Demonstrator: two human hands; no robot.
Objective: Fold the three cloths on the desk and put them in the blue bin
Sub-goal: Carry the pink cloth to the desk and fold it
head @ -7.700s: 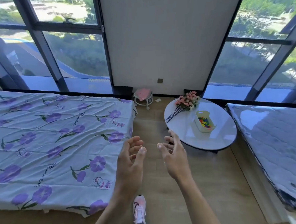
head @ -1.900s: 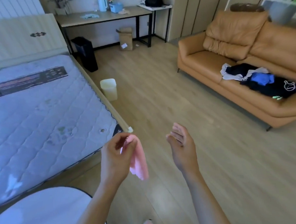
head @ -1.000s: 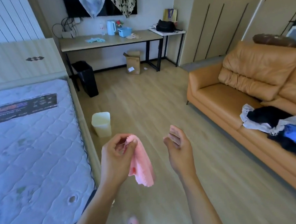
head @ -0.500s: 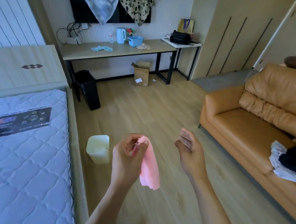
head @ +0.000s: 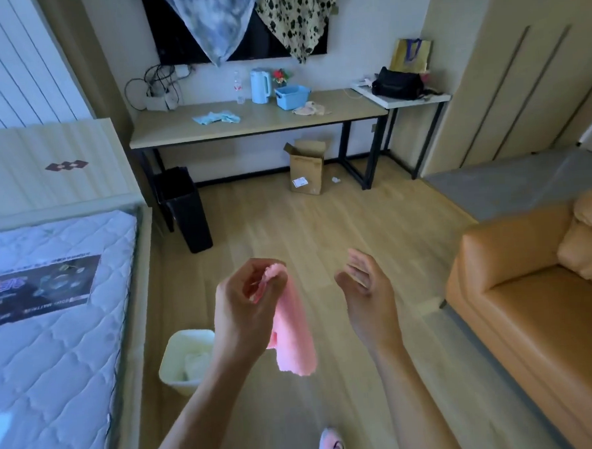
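While the left hand [head: 247, 309] pinches the top edge of the pink cloth [head: 293, 331] between thumb and curled fingers [head: 246, 278], letting it hang loose below them, the right hand [head: 366, 289] hovers just right of the cloth, fingers relaxed and parted, holding nothing. I judge the step in hand to be the carry: this cloth is unfolded and off the desk [head: 258, 123], which stands far beyond the fingertips against the wall. The blue bin [head: 293, 95] sits on that desk, straight ahead of the left fingers, with a light blue cloth [head: 215, 118] crumpled well to its left and what may be a cream cloth [head: 311, 109] just to its right, too small to be sure. Nothing looks folded; the bin's inside is hidden. The next move calls for crossing the floor to the desk, laying the pink cloth flat and bringing the free right hand onto a second corner.

A white wastebasket [head: 178, 367] stands on the floor just below and left of the left fingers; a black bin [head: 184, 209] and an open cardboard box [head: 307, 168] sit by the desk legs beyond them; a sofa [head: 532, 315] lies off to the right of the right fingers. None sits squarely between the fingers and the bin, though a kettle [head: 260, 85] crowds the bin's left side.
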